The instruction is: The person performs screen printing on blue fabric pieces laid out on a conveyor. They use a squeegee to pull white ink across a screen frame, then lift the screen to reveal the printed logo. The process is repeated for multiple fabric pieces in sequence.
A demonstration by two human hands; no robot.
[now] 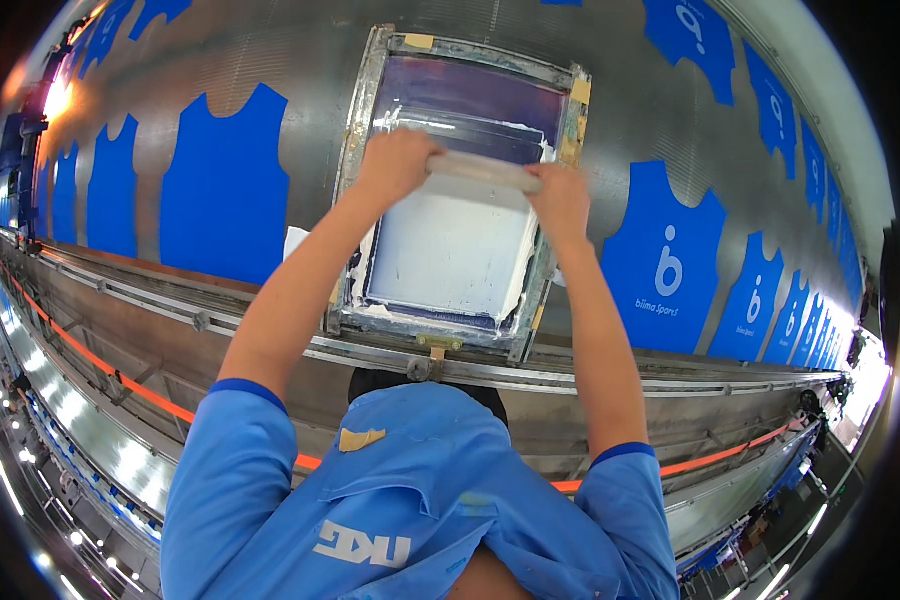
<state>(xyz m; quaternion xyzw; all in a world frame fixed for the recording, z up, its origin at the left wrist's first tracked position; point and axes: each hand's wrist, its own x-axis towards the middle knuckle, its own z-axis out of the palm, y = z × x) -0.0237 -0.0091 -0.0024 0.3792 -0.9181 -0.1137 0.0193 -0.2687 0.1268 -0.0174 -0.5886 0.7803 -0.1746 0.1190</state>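
Observation:
A squeegee with a pale handle lies crosswise over a screen printing frame on the long table. My left hand is closed round its left end, my right hand round its right end, slightly smeared by motion. White ink covers the mesh on the near side of the squeegee and is smeared along the window's edges. Beyond the squeegee the mesh looks dark purple. Yellowish tape patches stick to the frame's rim. The squeegee's blade is mostly hidden.
Plain blue fabric panels lie in a row to the left. On the right, blue panels bear a white print. A metal rail runs along the table's near edge, in front of my body. An orange strip runs lower down.

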